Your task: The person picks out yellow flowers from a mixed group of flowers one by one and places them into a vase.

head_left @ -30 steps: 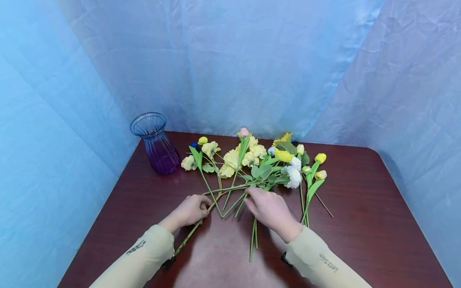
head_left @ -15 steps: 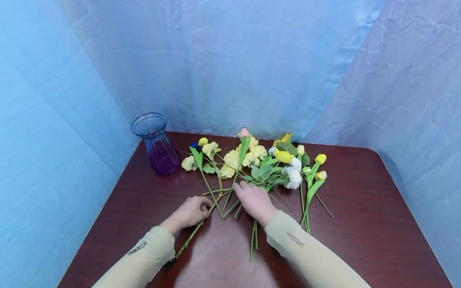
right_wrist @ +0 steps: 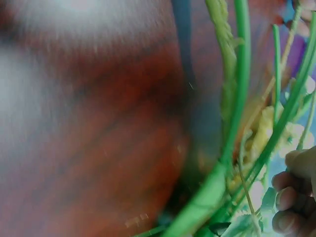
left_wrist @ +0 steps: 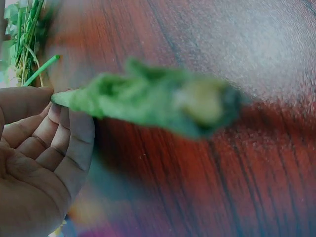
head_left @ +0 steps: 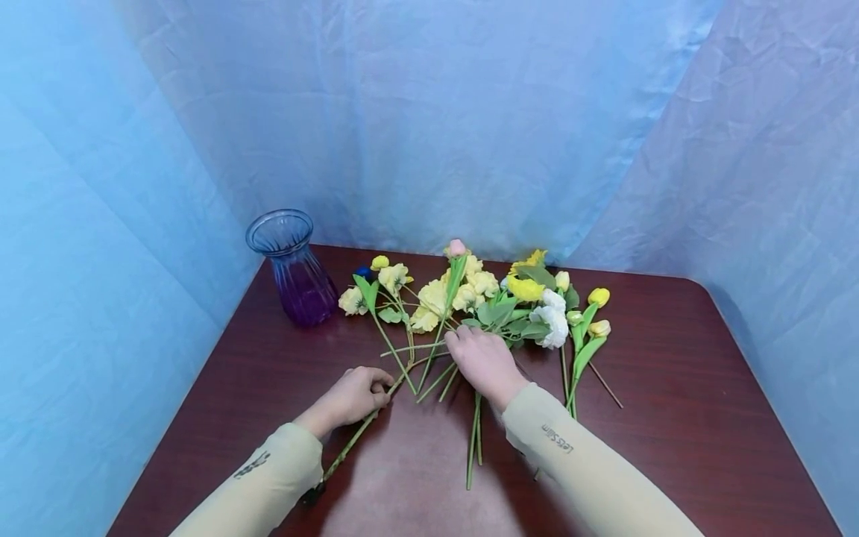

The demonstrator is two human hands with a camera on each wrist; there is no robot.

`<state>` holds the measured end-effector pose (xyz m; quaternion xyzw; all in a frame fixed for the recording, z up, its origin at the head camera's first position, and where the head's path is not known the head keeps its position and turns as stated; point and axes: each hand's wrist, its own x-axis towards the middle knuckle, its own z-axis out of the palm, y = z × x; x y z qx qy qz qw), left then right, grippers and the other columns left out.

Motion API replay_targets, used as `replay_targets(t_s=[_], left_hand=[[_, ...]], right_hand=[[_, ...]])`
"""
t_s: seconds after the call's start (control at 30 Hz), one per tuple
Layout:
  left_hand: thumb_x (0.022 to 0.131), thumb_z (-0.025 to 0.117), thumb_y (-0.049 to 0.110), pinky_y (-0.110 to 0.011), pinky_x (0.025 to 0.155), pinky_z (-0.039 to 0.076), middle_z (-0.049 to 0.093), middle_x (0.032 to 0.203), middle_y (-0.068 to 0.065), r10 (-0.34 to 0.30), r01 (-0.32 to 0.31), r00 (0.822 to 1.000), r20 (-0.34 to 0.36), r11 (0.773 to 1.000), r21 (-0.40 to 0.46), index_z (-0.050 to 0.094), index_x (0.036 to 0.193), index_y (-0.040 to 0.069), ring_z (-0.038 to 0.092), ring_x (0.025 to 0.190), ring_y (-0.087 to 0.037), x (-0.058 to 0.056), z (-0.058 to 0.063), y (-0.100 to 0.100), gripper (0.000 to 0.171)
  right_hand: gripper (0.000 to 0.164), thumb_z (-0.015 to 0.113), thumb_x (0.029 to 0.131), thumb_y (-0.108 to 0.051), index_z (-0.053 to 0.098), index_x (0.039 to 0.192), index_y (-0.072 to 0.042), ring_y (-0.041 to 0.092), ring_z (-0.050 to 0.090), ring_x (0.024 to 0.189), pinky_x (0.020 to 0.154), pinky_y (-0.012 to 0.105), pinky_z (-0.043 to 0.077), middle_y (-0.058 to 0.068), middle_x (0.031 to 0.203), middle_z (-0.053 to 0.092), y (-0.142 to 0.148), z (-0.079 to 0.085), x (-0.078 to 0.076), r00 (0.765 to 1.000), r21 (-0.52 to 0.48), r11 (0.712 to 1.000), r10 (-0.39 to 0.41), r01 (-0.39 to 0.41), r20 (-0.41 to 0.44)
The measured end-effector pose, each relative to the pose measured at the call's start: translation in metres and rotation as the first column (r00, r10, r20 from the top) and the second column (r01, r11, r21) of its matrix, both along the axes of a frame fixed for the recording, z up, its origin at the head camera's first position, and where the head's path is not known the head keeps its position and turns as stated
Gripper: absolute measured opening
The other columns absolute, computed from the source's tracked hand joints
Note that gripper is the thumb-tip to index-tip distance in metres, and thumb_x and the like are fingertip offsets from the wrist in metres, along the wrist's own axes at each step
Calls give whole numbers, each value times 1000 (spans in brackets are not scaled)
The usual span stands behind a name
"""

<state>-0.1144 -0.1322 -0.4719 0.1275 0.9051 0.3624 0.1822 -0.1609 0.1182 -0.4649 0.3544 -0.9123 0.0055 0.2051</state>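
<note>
My left hand (head_left: 356, 395) pinches a thick green flower stem (head_left: 349, 445) between thumb and forefinger; its branches run toward the pale yellow blooms (head_left: 432, 297). In the left wrist view, the blurred cut end of that stem (left_wrist: 143, 101) points at the camera. My right hand (head_left: 488, 364) pinches a thin flower stem (head_left: 416, 347) lying across the others, just below green leaves (head_left: 498, 313) beside white flowers (head_left: 552, 321). At the right edge of the right wrist view, its curled fingers (right_wrist: 286, 197) show by a thin stem (right_wrist: 307, 121).
A blue and purple glass vase (head_left: 305, 291) stands at the table's back left. Yellow tulips (head_left: 599, 297) lie to the right, and a pink tulip (head_left: 457, 247) at the back. Several crossed stems (head_left: 473, 447) point toward the front. Blue cloth (head_left: 429, 127) hangs behind the table.
My right hand moved left, then slightly away from me and right. The thin crossing stem, leaves and white flowers shifted slightly. My left hand stays nearly still on its stem.
</note>
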Motion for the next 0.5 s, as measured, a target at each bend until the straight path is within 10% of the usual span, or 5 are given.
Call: replay_targets(t_s=[0.5], left_hand=[[89, 59, -1, -31, 50, 53, 64, 71, -7, 19, -22, 999, 35, 996, 87, 65, 111, -3, 59, 48, -17, 1, -2, -3, 23]], right_hand=[[13, 50, 88, 8, 49, 91, -5, 22, 48, 64, 53, 35, 46, 4, 77, 50, 44, 13, 6, 984, 60, 983, 176, -173, -39]])
